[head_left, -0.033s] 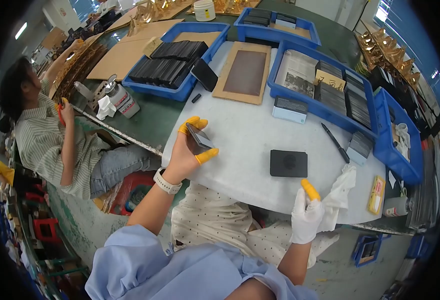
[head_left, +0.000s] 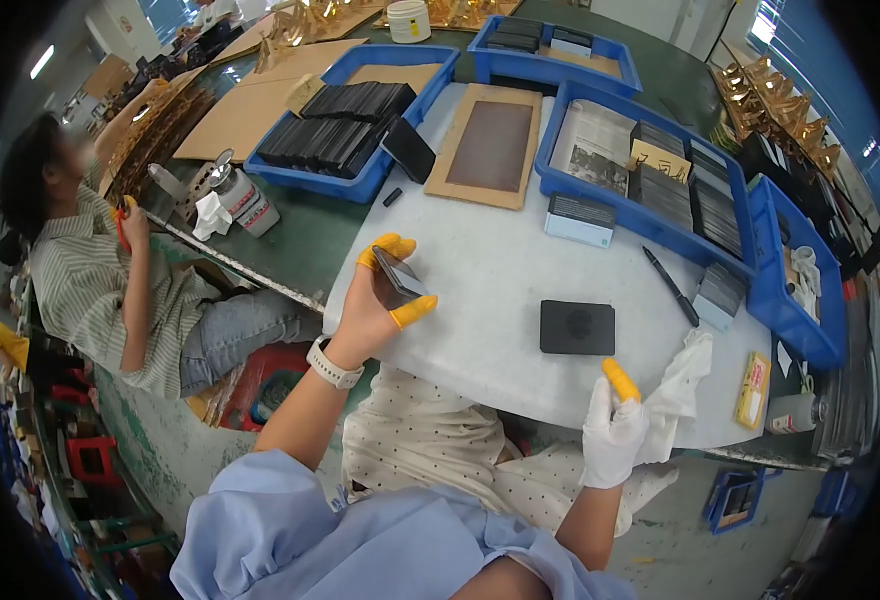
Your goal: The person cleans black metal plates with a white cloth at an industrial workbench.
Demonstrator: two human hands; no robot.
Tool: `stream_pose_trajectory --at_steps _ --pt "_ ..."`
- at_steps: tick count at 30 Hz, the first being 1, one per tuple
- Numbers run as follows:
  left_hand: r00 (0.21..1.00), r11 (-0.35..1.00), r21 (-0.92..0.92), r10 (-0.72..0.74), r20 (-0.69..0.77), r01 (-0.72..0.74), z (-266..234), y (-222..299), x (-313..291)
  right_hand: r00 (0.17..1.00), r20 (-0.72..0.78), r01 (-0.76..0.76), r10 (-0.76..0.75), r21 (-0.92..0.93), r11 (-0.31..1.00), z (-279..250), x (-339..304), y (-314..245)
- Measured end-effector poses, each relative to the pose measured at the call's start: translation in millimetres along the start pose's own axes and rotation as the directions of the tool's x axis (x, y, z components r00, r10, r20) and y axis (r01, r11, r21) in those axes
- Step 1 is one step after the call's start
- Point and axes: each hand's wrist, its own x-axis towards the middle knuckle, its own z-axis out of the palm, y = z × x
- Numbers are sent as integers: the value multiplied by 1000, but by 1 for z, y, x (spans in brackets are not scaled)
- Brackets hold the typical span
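Observation:
My left hand [head_left: 368, 300], with yellow finger cots, grips a thin dark rectangular plate [head_left: 400, 275] by its edges, tilted above the white table covering. My right hand [head_left: 614, 430] wears a white glove and a yellow finger cot. It is closed at the table's near edge on a crumpled white cloth [head_left: 684, 380], which spreads out to its right; the curled fingers are partly hidden. Just beyond that hand a flat black rectangular block [head_left: 578, 328] lies on the covering.
Blue trays [head_left: 365, 190] [head_left: 650, 215] with rows of dark plates stand beyond. A framed brown panel [head_left: 485, 145] lies between them. A black pen [head_left: 672, 287] and a yellow packet [head_left: 753, 390] are at right. To the left, a seated person [head_left: 110, 250] works beside metal cans [head_left: 245, 200].

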Motion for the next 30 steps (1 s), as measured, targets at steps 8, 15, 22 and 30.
stream_pose_trajectory --at_steps 8,15,22,30 --pt "996 984 176 41 -78 -27 -2 4 2 997 72 -37 34 41 998 -5 0 -4" --pt "959 931 235 263 102 -281 46 54 -43 779 437 -627 450 571 530 -27 -9 -59" --pt "755 837 -141 539 374 -528 94 81 -69 742 619 -660 257 743 113 -9 -15 -111" --pt "800 894 -172 447 401 -413 97 61 -75 718 570 -651 399 753 96 -6 3 -127"
